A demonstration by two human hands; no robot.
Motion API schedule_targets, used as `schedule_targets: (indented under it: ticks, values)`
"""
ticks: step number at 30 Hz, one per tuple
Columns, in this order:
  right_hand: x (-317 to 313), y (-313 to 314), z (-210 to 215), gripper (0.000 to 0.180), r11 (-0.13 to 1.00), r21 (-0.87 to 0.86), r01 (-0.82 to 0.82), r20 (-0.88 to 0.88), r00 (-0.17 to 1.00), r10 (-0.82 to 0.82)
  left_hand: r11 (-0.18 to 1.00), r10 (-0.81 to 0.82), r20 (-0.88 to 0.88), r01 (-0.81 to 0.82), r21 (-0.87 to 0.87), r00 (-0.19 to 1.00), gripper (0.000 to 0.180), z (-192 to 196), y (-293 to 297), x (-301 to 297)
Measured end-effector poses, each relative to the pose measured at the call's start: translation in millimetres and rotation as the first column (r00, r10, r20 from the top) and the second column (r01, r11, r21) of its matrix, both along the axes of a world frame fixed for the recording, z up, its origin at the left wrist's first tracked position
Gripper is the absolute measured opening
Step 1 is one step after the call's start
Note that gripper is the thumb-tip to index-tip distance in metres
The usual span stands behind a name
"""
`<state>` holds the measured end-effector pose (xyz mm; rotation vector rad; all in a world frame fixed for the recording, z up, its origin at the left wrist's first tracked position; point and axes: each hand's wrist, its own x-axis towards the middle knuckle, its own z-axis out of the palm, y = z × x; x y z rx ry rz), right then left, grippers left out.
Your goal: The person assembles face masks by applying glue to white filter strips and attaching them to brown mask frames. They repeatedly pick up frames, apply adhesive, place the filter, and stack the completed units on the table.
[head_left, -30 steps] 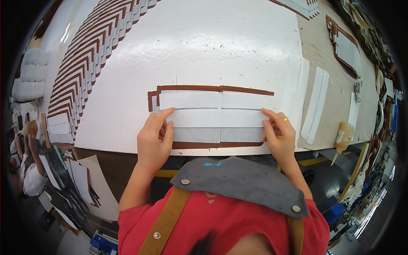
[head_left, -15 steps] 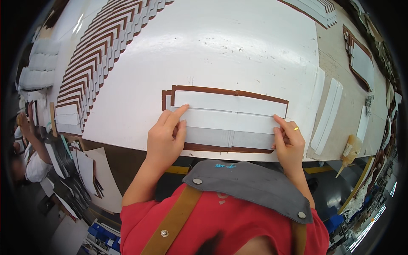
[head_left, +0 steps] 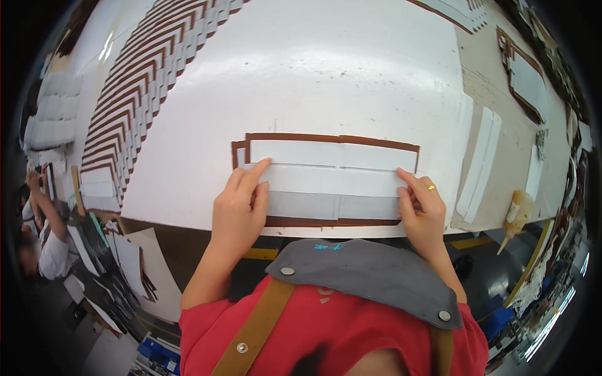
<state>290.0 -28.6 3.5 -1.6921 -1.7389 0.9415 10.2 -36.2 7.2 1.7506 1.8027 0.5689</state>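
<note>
A white strip (head_left: 333, 181) lies across a flat brown-edged piece (head_left: 302, 136) near the table's front edge. My left hand (head_left: 238, 205) grips the strip's left end, index finger along its upper edge and thumb near its lower one. At the other end my right hand (head_left: 425, 205), with a gold ring, holds it the same way. Above the strip shows a white panel (head_left: 304, 151) with a centre seam; below it, a greyer band (head_left: 307, 205) runs along the brown border. Another brown-edged piece (head_left: 238, 147) sticks out underneath at the left. My palms hide the strip's ends.
Overlapping brown-edged pieces (head_left: 145, 81) form a long row at the left. On the right are white strips (head_left: 480, 166), a glue bottle (head_left: 518, 212) with its nozzle over the front edge, and more brown-edged pieces (head_left: 525, 81). At far left another person's arm (head_left: 49, 210) shows.
The view has shifted slightly, so the table's things sit a little differently. Both hands keep their hold on the white strip, which lies nearly the same on the piece.
</note>
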Motion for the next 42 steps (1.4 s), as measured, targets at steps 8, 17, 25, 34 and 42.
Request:
schedule_targets:
  ticks: [8,17,25,34,42]
  values:
    - [4,2,0,0.037,0.998,0.028,-0.062,0.047,0.997,0.061,1.000,-0.013,-0.048,0.013,0.003,0.999,0.034,0,-1,2]
    - [3,4,7,0.035,0.988,0.023,-0.150,0.201,0.969,0.142,1.000,-0.020,-0.082,0.021,0.014,0.996,0.033,2,-2,4]
    - [-5,36,20,0.021,0.940,0.265,-0.216,0.228,0.961,0.157,0.972,-0.106,-0.196,0.143,0.187,0.975,0.023,5,14,7]
    - [-47,51,-7,0.019,0.833,0.377,-0.405,0.213,0.913,0.347,0.811,-0.444,-0.233,0.498,0.307,0.865,0.023,-8,24,42]
    - [-41,44,-16,0.027,0.723,0.419,-0.549,0.434,0.821,0.371,0.846,-0.425,-0.197,0.465,0.260,0.884,0.026,-20,21,40]
